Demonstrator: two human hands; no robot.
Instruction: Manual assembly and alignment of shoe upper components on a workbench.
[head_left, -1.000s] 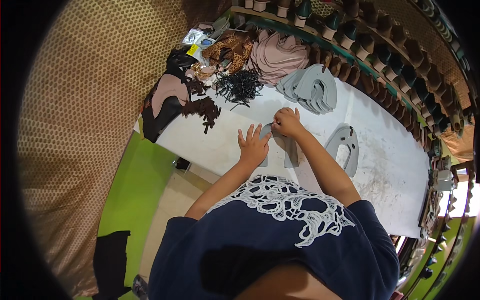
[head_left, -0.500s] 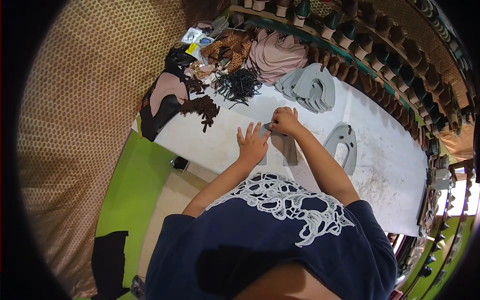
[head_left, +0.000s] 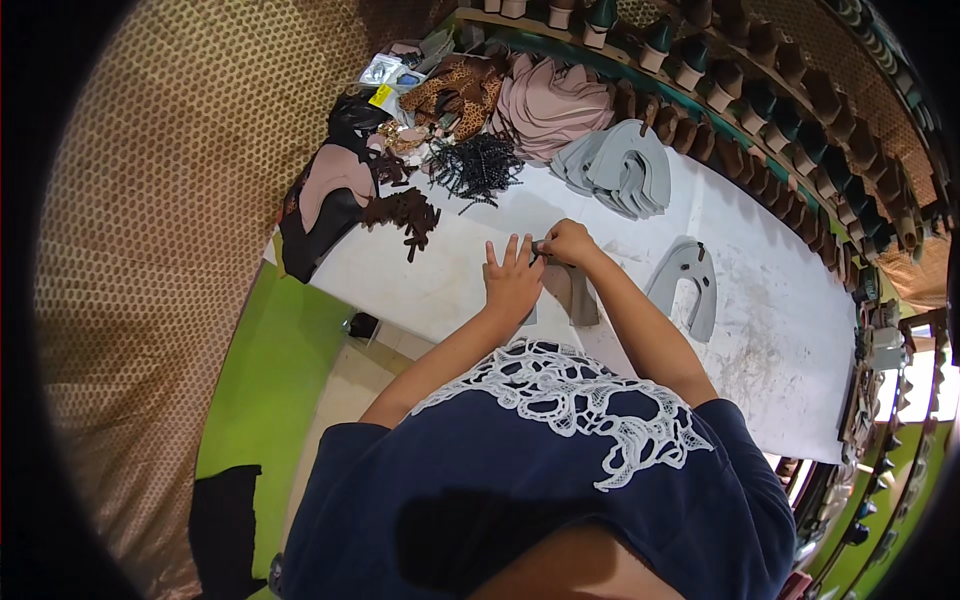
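The grey cut piece (head_left: 578, 292) lies on the white tabletop (head_left: 760, 330) under my hands. My left hand (head_left: 512, 280) presses flat with its grip open; my right hand (head_left: 568, 242) pinches the piece's top edge. A grey stack (head_left: 620, 168) sits beyond.

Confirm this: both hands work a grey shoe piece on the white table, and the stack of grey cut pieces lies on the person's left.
Wrong side. The head view shows the stack of grey cut pieces toward the person's right, beyond the right hand. The left hand and right hand do work the grey shoe piece on the white table.
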